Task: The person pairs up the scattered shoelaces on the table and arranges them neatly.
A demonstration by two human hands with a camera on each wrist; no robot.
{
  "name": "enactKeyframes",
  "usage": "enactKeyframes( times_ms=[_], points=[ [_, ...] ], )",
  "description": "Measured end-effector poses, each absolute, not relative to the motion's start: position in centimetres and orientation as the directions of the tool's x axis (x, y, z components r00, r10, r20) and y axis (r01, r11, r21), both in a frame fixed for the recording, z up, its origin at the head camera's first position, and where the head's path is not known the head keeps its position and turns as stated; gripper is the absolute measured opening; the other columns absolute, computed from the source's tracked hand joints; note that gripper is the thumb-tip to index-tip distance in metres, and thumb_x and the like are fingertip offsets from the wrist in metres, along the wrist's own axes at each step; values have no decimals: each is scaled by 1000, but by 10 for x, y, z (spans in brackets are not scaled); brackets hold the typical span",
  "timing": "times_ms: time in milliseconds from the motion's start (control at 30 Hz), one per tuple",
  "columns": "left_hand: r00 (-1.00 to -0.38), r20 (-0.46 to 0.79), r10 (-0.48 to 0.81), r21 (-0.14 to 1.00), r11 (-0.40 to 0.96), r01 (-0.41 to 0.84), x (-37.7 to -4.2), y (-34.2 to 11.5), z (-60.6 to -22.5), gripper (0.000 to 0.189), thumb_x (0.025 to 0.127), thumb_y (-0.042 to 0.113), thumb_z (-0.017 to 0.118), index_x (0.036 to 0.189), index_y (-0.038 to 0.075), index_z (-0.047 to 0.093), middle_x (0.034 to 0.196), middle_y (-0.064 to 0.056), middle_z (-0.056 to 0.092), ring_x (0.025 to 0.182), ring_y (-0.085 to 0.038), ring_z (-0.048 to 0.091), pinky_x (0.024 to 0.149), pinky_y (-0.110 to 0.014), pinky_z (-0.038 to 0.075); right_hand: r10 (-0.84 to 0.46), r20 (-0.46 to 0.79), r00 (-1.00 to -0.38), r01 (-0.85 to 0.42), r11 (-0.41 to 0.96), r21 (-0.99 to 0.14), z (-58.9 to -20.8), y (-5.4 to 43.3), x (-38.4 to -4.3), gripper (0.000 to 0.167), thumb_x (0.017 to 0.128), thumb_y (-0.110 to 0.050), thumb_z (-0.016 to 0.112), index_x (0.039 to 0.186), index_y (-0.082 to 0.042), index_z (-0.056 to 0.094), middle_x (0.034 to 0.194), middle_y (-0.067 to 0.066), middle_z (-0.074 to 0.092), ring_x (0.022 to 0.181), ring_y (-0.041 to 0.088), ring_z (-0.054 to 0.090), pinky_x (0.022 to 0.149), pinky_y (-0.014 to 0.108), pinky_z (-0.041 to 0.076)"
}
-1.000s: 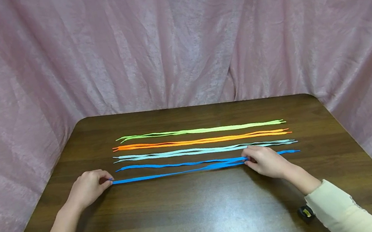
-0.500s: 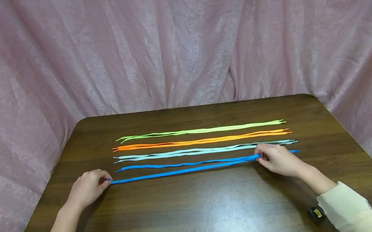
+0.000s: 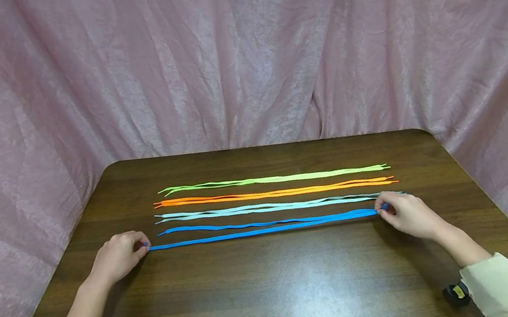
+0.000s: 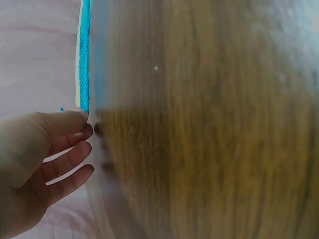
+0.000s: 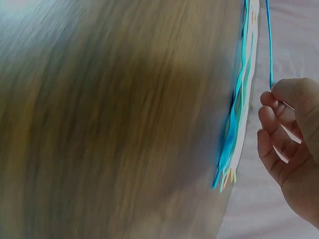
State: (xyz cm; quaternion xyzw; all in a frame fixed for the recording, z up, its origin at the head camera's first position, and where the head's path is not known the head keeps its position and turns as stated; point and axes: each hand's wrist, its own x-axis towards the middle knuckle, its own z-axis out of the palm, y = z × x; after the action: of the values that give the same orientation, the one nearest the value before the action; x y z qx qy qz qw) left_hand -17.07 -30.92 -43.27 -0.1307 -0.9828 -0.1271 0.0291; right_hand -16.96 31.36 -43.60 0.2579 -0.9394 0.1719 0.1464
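A blue shoelace [image 3: 226, 237] stretches nearly straight across the table between the two hands. My left hand [image 3: 118, 258] pinches its left end between thumb and forefinger; in the left wrist view the other fingers of that hand [image 4: 37, 164] are apart from the blue lace [image 4: 84, 59]. At the other end, the right hand [image 3: 408, 213] pinches the lace, and its fingertips hide part of it. Just behind lies a second blue shoelace [image 3: 224, 226], converging with the first towards the right. The right wrist view has the right hand [image 5: 294, 134] gripping a thin blue lace [image 5: 270, 50].
Behind the blue laces, light blue shoelaces [image 3: 280, 208], orange shoelaces [image 3: 288, 193] and yellow-green shoelaces [image 3: 305, 175] lie in roughly parallel rows. They rest on a brown wooden table [image 3: 261, 276] with rounded far corners. A pink curtain [image 3: 240, 63] hangs around it.
My right hand has slid to the right along the blue shoelace, from inside the rows towards their right ends. The held lace is straighter now. My left hand has shifted very slightly left.
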Motion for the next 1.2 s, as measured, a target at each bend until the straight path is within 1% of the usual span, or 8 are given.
enactKeyframes(
  times_ms=[100, 167, 400, 533, 667, 833, 967, 1200],
  points=[
    [-965, 87, 247, 241, 935, 261, -171, -310, -432, 10, 79, 9, 68, 76, 18, 64, 75, 4, 60, 62, -16, 50, 54, -41, 42, -413, 372, -831, -517, 819, -247, -435, 323, -167, 21, 74, 0, 67, 80, -18, 57, 70, -14, 54, 60, -3, 45, 52, 21, 39],
    [-964, 89, 249, 238, 935, 263, -171, -310, -433, 11, 78, 8, 67, 76, 18, 64, 74, 4, 59, 62, -15, 48, 54, -39, 42, -402, 376, -835, -508, 825, -247, -435, 329, -166, 22, 74, 1, 67, 79, -18, 56, 68, -14, 52, 59, -3, 43, 51, 21, 38],
    [-957, 97, 275, 234, 928, 290, -176, -309, -434, 10, 78, 9, 68, 75, 17, 63, 71, 6, 56, 62, -12, 48, 54, -36, 41, -408, 400, -821, -518, 827, -220, -435, 340, -164, 23, 71, 3, 68, 80, -15, 59, 70, -12, 56, 60, -3, 44, 51, 22, 40],
    [-954, 96, 285, 227, 927, 300, -178, -306, -434, 9, 78, 8, 68, 76, 17, 64, 71, 5, 57, 62, -13, 48, 56, -36, 42, -404, 381, -831, -508, 831, -227, -436, 344, -164, 22, 71, 5, 66, 82, -14, 61, 72, -9, 59, 60, -2, 42, 52, 22, 39],
    [-950, 101, 295, 228, 923, 310, -181, -301, -432, 9, 79, 8, 68, 77, 16, 64, 72, 4, 58, 63, -14, 49, 57, -37, 43, -392, 370, -842, -491, 841, -226, -437, 349, -164, 24, 69, 5, 67, 82, -14, 62, 74, -7, 62, 62, -1, 45, 53, 24, 41],
    [-949, 97, 300, 230, 921, 315, -185, -295, -431, 10, 78, 8, 68, 75, 17, 63, 72, 5, 57, 62, -13, 49, 56, -36, 42, -395, 377, -838, -490, 848, -200, -438, 353, -164, 27, 66, 6, 69, 79, -15, 58, 72, -9, 58, 65, 1, 51, 56, 26, 45],
    [-951, 95, 295, 229, 923, 309, -188, -293, -432, 11, 78, 9, 68, 74, 18, 62, 71, 6, 57, 62, -12, 49, 55, -35, 41, -399, 364, -842, -485, 855, -185, -440, 358, -164, 27, 66, 5, 69, 78, -16, 55, 72, -8, 56, 66, 3, 51, 56, 27, 44],
    [-951, 99, 294, 234, 922, 309, -194, -289, -431, 11, 78, 11, 68, 74, 18, 62, 70, 6, 59, 61, -13, 53, 53, -37, 43, -401, 347, -848, -475, 865, -162, -442, 365, -166, 25, 67, 1, 71, 77, -17, 56, 74, -10, 53, 67, 6, 50, 55, 27, 42]
  ],
)
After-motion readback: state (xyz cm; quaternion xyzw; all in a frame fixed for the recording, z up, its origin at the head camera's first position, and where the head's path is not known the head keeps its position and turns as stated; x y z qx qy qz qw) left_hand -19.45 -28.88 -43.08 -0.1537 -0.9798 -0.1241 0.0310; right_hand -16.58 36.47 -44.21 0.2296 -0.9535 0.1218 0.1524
